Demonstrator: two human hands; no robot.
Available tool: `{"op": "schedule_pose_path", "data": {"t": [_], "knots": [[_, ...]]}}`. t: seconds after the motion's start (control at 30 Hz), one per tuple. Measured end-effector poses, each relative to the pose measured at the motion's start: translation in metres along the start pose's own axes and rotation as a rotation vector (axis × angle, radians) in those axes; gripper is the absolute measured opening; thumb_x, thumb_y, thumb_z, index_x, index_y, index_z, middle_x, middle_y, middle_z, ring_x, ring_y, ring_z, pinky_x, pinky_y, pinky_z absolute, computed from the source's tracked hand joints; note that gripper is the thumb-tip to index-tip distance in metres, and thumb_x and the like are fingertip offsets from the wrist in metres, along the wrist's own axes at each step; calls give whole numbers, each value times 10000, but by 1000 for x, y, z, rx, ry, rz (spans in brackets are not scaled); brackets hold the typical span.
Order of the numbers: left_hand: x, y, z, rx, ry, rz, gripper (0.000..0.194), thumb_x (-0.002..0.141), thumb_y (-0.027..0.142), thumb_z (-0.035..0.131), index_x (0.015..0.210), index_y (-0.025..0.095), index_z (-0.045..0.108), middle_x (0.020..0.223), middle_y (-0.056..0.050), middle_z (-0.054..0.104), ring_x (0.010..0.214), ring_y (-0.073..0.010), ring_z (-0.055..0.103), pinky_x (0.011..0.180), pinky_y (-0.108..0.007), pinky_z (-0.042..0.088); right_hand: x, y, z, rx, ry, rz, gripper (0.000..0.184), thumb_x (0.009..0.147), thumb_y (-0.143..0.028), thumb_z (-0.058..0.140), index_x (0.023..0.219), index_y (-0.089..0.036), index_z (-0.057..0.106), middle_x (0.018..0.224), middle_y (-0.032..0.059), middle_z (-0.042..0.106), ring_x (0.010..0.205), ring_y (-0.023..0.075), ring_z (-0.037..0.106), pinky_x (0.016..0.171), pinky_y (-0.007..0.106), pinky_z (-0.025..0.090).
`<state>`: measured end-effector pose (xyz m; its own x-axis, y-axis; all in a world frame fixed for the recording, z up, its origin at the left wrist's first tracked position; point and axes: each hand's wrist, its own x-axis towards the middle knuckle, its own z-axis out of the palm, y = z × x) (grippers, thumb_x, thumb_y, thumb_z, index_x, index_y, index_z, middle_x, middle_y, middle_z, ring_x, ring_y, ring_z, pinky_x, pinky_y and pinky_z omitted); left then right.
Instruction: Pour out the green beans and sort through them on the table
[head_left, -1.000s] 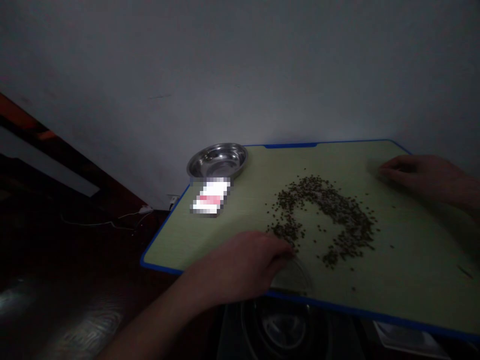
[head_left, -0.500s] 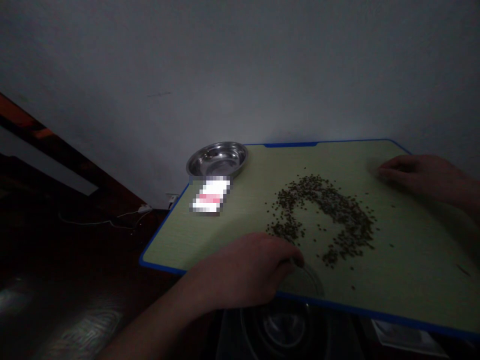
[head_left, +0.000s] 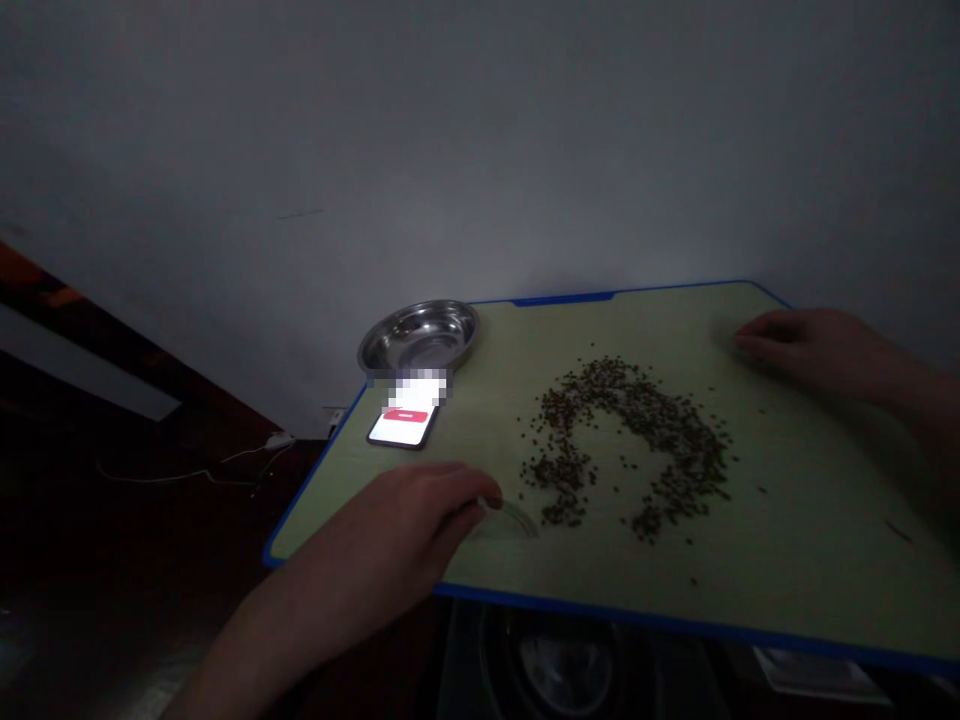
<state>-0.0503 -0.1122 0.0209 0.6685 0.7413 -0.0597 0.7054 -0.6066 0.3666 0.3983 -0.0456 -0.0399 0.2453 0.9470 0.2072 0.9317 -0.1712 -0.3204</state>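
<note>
Small dark seeds or grains (head_left: 686,440) lie in a horseshoe-shaped spread on the pale green board (head_left: 795,570). My left hand (head_left: 412,520) is at the board's near edge, left of the grains. Thumb and fingers pinch a clear, see-through piece with a curved rim (head_left: 517,515); its full shape is hard to make out in the dim light. Over the board's right side, my right hand (head_left: 810,350) has its fingers drawn together, apart from the grains. Whatever is between those fingertips, if anything, cannot be made out.
A shiny metal bowl (head_left: 420,340) stands at the board's far left corner, with a lit phone (head_left: 401,425) in front of it. The board has a blue edge (head_left: 637,620). Behind rises a grey wall (head_left: 480,150). A dark round object (head_left: 566,665) sits below the near edge.
My left hand has moved left with the clear piece, away from the grains. Some grains now sit where it was. The view has shifted slightly; my right hand keeps its pose.
</note>
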Motion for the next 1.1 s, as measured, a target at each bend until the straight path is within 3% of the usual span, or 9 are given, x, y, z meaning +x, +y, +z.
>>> {"op": "schedule_pose_path", "data": {"t": [0.2,0.4,0.67,0.93,1.1], "knots": [[15,25,21,72,-26,92,258,917,197,420,991,233,664,832,-29,679,784,-178,619,698,-294,432,-4,-7,-2,78,-85,20,295,772,-423,515,854,-172,646,857,95,694,732,213,604,689,339,439],[58,36,18,201,-103,132,215,882,213,466,818,201,671,710,-27,672,661,-170,622,578,-267,387,-4,-5,-2,97,-76,-10,327,780,-447,499,867,-167,643,871,107,693,743,217,607,692,340,445],[121,37,16,309,-5,171,241,870,241,469,969,247,689,872,-48,720,751,-189,639,590,-273,396,-5,-11,-6,124,-72,-33,327,767,-454,490,825,-173,648,830,104,706,720,229,625,663,352,467],[163,26,-14,280,53,205,274,861,241,462,1037,235,671,975,-53,709,821,-169,611,683,-274,422,-1,-5,-4,157,-45,-43,344,746,-479,484,802,-187,657,846,105,714,739,254,640,677,368,478],[207,15,-25,375,137,165,284,880,224,432,1058,186,649,1020,-100,689,843,-193,611,716,-303,432,-2,-6,-6,171,-36,-51,306,759,-448,498,799,-188,655,831,99,713,739,254,642,664,357,474]]}}
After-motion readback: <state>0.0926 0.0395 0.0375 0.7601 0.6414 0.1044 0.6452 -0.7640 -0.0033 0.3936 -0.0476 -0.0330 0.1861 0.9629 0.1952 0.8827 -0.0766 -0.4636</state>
